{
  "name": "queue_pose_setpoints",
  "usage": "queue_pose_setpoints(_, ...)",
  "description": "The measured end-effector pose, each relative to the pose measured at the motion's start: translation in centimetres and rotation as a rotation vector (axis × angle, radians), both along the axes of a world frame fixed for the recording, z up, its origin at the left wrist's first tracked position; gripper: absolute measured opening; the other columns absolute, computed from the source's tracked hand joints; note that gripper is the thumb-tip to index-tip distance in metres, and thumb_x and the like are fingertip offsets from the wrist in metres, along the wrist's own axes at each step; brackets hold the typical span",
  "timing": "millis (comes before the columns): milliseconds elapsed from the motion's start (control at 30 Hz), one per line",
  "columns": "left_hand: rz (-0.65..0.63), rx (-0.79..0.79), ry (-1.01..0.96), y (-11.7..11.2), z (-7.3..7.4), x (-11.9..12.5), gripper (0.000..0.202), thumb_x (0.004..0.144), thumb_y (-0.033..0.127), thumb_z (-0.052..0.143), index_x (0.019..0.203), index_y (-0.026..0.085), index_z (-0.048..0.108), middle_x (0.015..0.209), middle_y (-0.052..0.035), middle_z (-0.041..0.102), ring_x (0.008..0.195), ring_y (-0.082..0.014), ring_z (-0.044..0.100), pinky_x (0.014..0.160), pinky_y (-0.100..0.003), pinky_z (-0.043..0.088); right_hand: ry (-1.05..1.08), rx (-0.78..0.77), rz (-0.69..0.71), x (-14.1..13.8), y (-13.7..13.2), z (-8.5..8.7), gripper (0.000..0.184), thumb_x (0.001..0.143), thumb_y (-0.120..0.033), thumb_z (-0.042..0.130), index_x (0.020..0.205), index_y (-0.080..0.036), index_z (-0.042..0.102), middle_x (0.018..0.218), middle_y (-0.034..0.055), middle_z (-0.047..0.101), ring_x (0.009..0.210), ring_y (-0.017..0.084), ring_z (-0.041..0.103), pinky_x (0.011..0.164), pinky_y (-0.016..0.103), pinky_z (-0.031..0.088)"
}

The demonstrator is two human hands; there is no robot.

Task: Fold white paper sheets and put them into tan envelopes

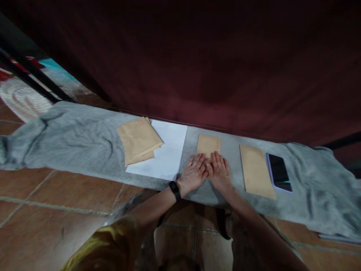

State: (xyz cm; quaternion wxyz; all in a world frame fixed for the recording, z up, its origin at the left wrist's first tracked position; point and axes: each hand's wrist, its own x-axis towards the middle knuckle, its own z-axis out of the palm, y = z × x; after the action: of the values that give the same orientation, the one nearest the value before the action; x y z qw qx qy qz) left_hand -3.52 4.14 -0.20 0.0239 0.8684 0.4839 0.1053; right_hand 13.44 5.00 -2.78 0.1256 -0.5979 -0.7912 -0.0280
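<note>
A small brown paper envelope (208, 143) lies on the grey cloth in front of me. My left hand (194, 172), with a black band at the wrist, rests flat on its near part, fingers stretched out. Beside it my right hand (220, 169) also lies flat on the envelope, and the two thumbs meet in the middle. Both hands cover the envelope's lower half. To the left, several brown envelopes (139, 137) are stacked partly over white paper (172, 146). A longer brown envelope (256, 171) lies right of my hands.
A phone (279, 172) in a pale purple case lies beside the long envelope. The grey cloth (76, 139) covers a narrow bench, wrinkled at both ends. A dark red curtain (197, 67) hangs behind it. Brown floor tiles (70, 199) show in front; dark bars (34, 75) stand at left.
</note>
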Motion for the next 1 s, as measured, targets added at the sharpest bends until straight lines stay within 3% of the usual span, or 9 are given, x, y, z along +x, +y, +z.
queue_pose_setpoints(200,-0.044,0.025,0.007,-0.3,-0.3,-0.4,0.057,0.106,0.047,0.036,0.152,0.015,0.045,0.164,-0.0145,0.037,0.154,-0.0284,0.028,0.126,-0.052,0.019,0.043,0.071,-0.04,0.4,-0.5,-0.5,0.062,0.108,-0.04,0.022,0.159,-0.005,0.033,0.163,0.0193,0.036,0.15,0.031,0.035,0.123,0.05,0.021)
queue_pose_setpoints(500,-0.079,0.029,-0.014,-0.8,-0.7,-0.8,0.059,0.105,0.051,0.036,0.152,0.016,0.046,0.164,-0.0136,0.038,0.155,-0.0279,0.026,0.126,-0.052,0.015,0.047,0.044,-0.032,0.6,-0.6,-0.7,0.063,0.108,-0.039,0.02,0.159,-0.004,0.031,0.165,0.0203,0.032,0.152,0.032,0.03,0.124,0.052,0.019)
queue_pose_setpoints(800,0.174,-0.046,-0.128,-2.2,-0.2,-0.8,0.064,0.101,0.05,0.044,0.152,0.01,0.044,0.164,-0.0186,0.036,0.154,-0.0313,0.029,0.126,-0.047,0.021,0.049,-0.036,-0.129,-0.5,-0.5,0.3,0.061,0.106,-0.039,0.027,0.158,-0.007,0.035,0.164,0.0175,0.036,0.151,0.031,0.033,0.123,0.05,0.02)
queue_pose_setpoints(1000,0.22,-0.073,-0.213,-2.5,0.3,-0.9,0.057,0.098,0.038,0.05,0.146,0.009,0.049,0.159,-0.0201,0.043,0.15,-0.0316,0.035,0.123,-0.046,0.028,0.018,-0.033,-0.149,-0.9,-0.4,0.7,0.06,0.106,-0.038,0.028,0.157,-0.007,0.036,0.164,0.0179,0.035,0.15,0.031,0.036,0.122,0.05,0.022)
